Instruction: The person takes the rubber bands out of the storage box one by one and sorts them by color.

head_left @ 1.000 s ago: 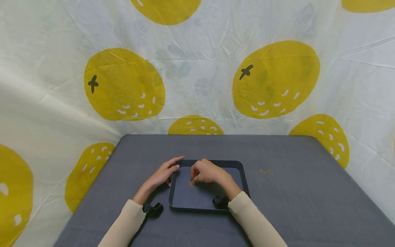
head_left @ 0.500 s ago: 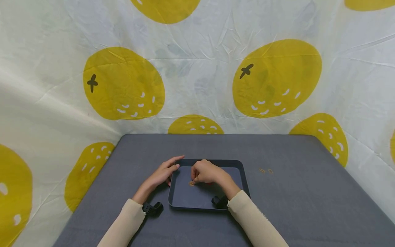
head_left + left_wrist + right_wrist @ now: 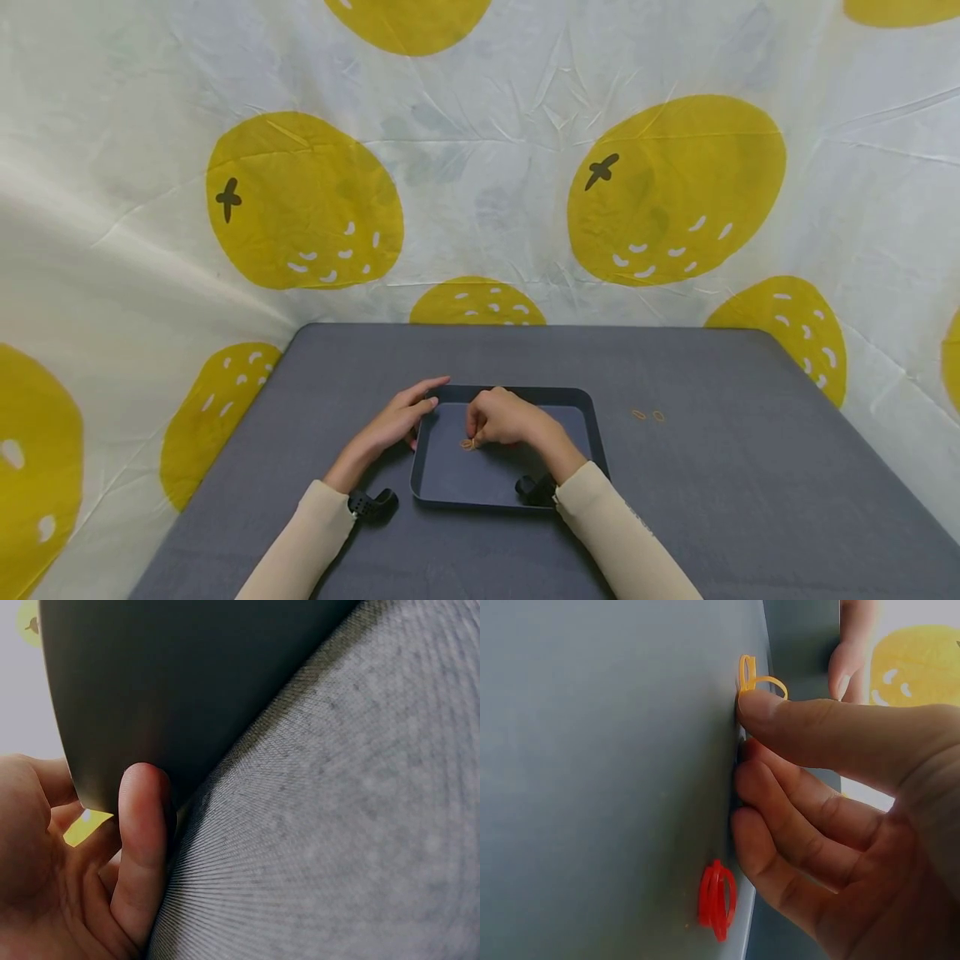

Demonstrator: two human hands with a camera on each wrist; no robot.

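Note:
A dark grey tray (image 3: 480, 502) lies on the table before me. My right hand (image 3: 506, 417) reaches into it, pinching at a small clump of yellow rubber bands (image 3: 748, 673) between thumb and fingertips; the index fingertip is hidden behind the thumb in the right wrist view. Red rubber bands (image 3: 717, 900) lie on the tray floor beneath that hand. At the tray's far left corner, my left hand (image 3: 393, 421) holds the rim, thumb over the edge and another finger (image 3: 142, 817) against the outer wall. Its index finger stretches along the back edge.
Two yellow rubber bands, a left one (image 3: 638, 414) and a right one (image 3: 658, 416), lie on the grey table (image 3: 750, 500) right of the tray. A white cloth (image 3: 480, 208) printed with yellow fruit hangs behind and beside the table.
My right fingertips have come onto the yellow rubber bands, which have spread slightly at the fingers. The left hand and the tray stay in place.

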